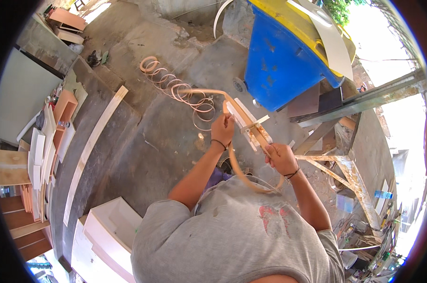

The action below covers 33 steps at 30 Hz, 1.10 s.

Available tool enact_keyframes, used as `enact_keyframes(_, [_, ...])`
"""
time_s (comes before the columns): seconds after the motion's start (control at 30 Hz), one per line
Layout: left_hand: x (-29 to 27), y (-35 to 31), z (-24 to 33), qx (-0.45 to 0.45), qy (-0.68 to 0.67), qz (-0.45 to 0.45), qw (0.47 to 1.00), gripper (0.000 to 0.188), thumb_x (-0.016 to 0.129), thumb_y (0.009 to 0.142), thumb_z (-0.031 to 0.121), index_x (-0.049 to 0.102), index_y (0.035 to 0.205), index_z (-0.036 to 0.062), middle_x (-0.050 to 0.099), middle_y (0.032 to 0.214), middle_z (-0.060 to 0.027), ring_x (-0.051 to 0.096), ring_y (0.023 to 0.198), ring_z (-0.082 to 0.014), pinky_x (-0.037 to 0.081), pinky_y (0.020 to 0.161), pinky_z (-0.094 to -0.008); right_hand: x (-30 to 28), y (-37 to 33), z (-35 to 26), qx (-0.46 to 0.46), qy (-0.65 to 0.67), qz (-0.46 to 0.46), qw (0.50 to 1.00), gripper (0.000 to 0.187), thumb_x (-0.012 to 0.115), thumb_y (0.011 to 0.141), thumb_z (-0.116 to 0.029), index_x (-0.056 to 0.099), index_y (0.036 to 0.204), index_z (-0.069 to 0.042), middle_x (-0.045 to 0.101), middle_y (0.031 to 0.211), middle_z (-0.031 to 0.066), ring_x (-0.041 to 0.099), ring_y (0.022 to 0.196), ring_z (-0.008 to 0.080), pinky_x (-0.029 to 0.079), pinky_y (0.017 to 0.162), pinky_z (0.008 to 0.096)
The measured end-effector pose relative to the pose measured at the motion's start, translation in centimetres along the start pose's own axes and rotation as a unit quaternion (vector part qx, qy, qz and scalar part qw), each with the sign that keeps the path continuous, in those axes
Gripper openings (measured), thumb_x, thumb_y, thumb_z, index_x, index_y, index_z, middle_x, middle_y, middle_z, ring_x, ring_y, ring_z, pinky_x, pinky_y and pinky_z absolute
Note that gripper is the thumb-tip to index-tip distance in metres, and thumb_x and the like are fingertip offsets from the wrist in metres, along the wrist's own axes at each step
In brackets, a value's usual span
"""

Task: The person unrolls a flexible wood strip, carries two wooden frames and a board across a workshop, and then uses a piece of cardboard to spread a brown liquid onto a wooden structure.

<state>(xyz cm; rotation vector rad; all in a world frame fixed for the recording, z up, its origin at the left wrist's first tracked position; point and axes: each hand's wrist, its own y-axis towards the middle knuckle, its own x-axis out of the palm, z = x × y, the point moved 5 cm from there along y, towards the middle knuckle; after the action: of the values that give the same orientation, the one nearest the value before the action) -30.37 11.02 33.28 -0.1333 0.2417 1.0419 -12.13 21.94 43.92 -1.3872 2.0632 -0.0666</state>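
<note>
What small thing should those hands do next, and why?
Perhaps the left hand should ease the tan band straighter: it bends sharply near the upper end of the wooden piece, close to that hand, while the right hand grips the lower end.

Head-worn fisheye camera, facing steeply downward
The only view is upright and wide, taken from above the grey shirt (241, 231), which fills the lower middle at close range; the hands (222, 129) lie near the centre, slightly farther off, with the floor (175, 144) spreading beneath and ahead of them, and straight edges curving toward the round outline.
</note>
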Motion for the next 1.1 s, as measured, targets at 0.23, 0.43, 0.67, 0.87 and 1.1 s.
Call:
enact_keyframes(0.23, [6.7, 0.2, -0.2, -0.334, -0.551, -0.234, 0.728, 0.098, 0.015, 0.069, 0.082, 0.049, 0.11, -0.0003, 0.057, 0.103, -0.0197, 0.059, 0.091, -0.0266, 0.048, 0.075, -0.0409, -0.6, -1.3, -2.5, -0.123, -0.055, 0.009, 0.991, 0.034, 0.046, 0.088, -0.024, 0.057, 0.066, -0.001, 0.053, 0.052, 0.0059, 0.049, 0.044, 0.0156, 0.04, 0.046, 0.0302])
enact_keyframes(0.43, [7.2, 4.2, 0.7, -0.28, -0.716, -0.14, 0.624, 0.085, 0.02, 0.075, 0.076, 0.051, 0.102, 0.0013, 0.057, 0.09, -0.012, 0.055, 0.082, -0.0291, 0.043, 0.077, -0.0462, 1.2, -1.4, 0.3, 0.014, 0.14, -0.032, 0.99, 0.033, 0.043, 0.089, -0.025, 0.055, 0.071, 0.0, 0.052, 0.055, 0.0045, 0.046, 0.041, 0.0108, 0.038, 0.04, 0.0258])
enact_keyframes(0.67, [6.0, 5.8, 1.1, -0.246, -0.566, -0.097, 0.781, 0.084, 0.013, 0.077, 0.074, 0.05, 0.095, 0.0014, 0.053, 0.072, -0.0146, 0.053, 0.065, -0.0302, 0.047, 0.063, -0.0422, 1.9, -2.4, 1.4, 0.069, 0.287, -0.063, 0.953, 0.032, 0.041, 0.09, -0.029, 0.052, 0.076, -0.002, 0.045, 0.052, 0.0002, 0.037, 0.036, 0.0082, 0.032, 0.034, 0.023])
enact_keyframes(0.87, [5.9, 7.6, 3.9, -0.228, -0.546, -0.131, 0.795, 0.085, 0.007, 0.078, 0.072, 0.051, 0.094, 0.0011, 0.053, 0.07, -0.018, 0.053, 0.065, -0.0351, 0.045, 0.063, -0.0468, 0.6, -3.3, -0.5, 0.04, 0.307, -0.036, 0.95, 0.032, 0.04, 0.09, -0.029, 0.051, 0.075, -0.003, 0.044, 0.051, -0.0005, 0.037, 0.036, 0.0082, 0.031, 0.034, 0.0234])
enact_keyframes(1.1, [6.7, 8.0, 4.5, -0.258, -0.58, -0.176, 0.752, 0.077, 0.017, 0.078, 0.072, 0.05, 0.099, 0.0068, 0.055, 0.074, -0.0197, 0.056, 0.067, -0.0365, 0.048, 0.063, -0.0497, -0.7, -4.7, -1.3, -0.092, 0.212, -0.003, 0.973, 0.025, 0.041, 0.086, -0.021, 0.052, 0.072, -0.004, 0.048, 0.054, 0.0014, 0.047, 0.046, 0.0128, 0.037, 0.041, 0.027])
